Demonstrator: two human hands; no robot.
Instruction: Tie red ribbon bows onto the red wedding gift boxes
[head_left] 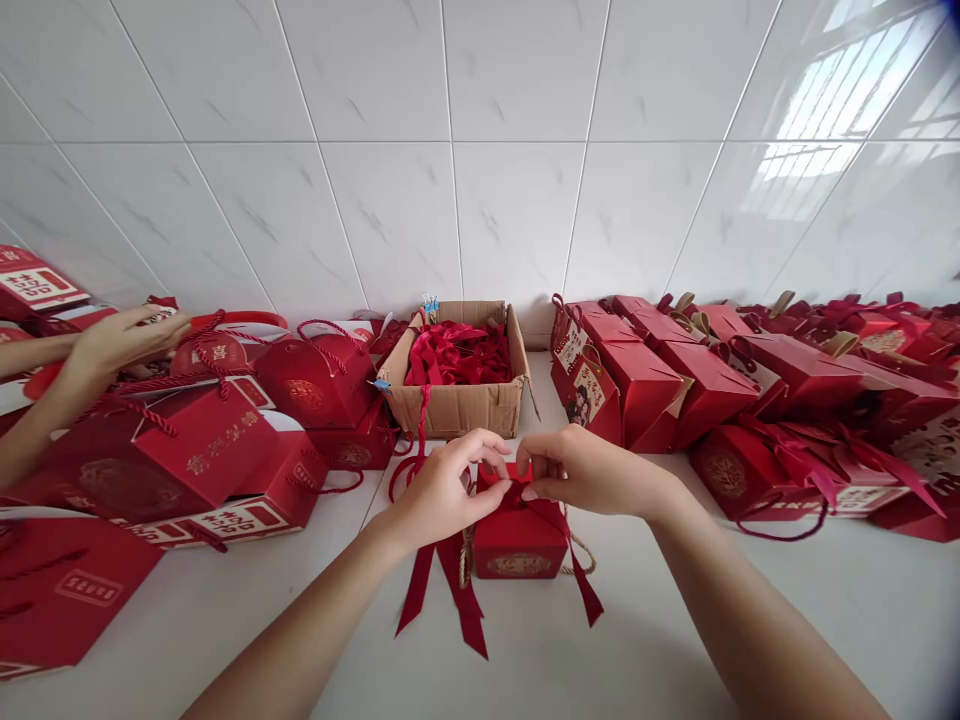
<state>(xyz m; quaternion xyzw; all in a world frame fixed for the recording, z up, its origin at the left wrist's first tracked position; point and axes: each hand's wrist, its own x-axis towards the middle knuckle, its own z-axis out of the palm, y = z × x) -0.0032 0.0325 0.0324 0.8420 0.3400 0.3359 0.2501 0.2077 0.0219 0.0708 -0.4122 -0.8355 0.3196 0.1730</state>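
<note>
A small red gift box [520, 552] with a gold emblem on its front stands upright on the white surface before me. Both hands meet over its top. My left hand [459, 482] pinches the dark red ribbon [466, 610] with thumb and forefinger. From the other side, my right hand [589, 470] pinches the ribbon too, its fingers curled. The bow or knot between the fingertips is partly hidden. Long ribbon tails hang down both sides of the box onto the surface. A twisted beige cord handle [589, 562] shows at the box's right side.
Behind the gift box, a cardboard box [465, 408] holds a heap of red ribbons [456, 352]. Rows of red gift boxes [649, 378] line the right. More red boxes [206, 450] with rope handles are stacked left, where another person's hands [124, 340] work. A tiled wall [517, 215] stands behind.
</note>
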